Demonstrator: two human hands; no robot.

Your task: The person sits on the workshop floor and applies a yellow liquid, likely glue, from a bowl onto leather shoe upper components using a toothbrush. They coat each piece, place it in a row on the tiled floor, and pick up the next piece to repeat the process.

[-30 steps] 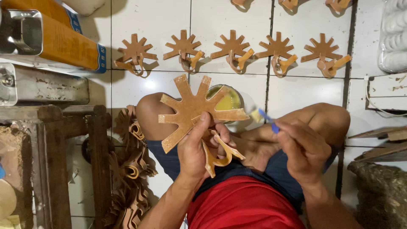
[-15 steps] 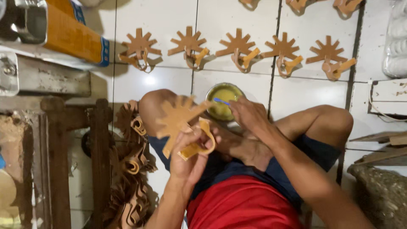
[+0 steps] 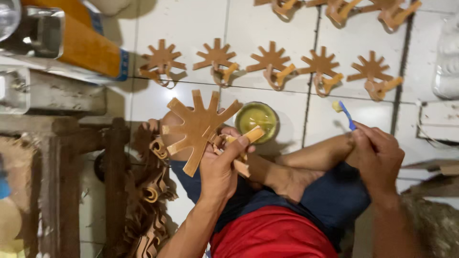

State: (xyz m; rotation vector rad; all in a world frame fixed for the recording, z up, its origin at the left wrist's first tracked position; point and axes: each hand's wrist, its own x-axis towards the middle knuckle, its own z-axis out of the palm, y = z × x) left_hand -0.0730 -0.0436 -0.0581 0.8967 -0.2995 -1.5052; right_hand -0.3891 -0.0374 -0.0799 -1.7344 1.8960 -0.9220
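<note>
Change, right hand: half a second ago it was at the glue pot with the brush tip dipped in; now the right hand [image 3: 377, 155] has pulled away to the right, above the knee, and the brush is lifted clear of the pot
Change, left hand: the left hand [image 3: 221, 168] has turned the star piece flatter to the camera, so its spokes fan out more fully than before
Left fingers: closed around the lower part of the star piece [image 3: 196, 128], thumb laid across the curled strip [image 3: 241, 143] fixed beneath it, clamped firmly on both
Right fingers: pinched together on the blue handle of the brush [image 3: 345, 112], the pale bristle end pointing up and to the left
Star piece: brown cut-out with several spokes, held in the air over the person's lap, just left of the pot
Glue pot: small round pot [image 3: 257, 119] with yellowish glue, standing on the tiled floor [image 3: 191, 28] between the star piece and the brush, apart from both
Finished row: five like star pieces [image 3: 270, 64] with curled strips lie in a line on the floor beyond the pot, with more at the far edge
Left side: a heap of curled brown strips [image 3: 148, 200] lies on the floor beside the left leg, next to a wooden bench [image 3: 67, 138]
</note>
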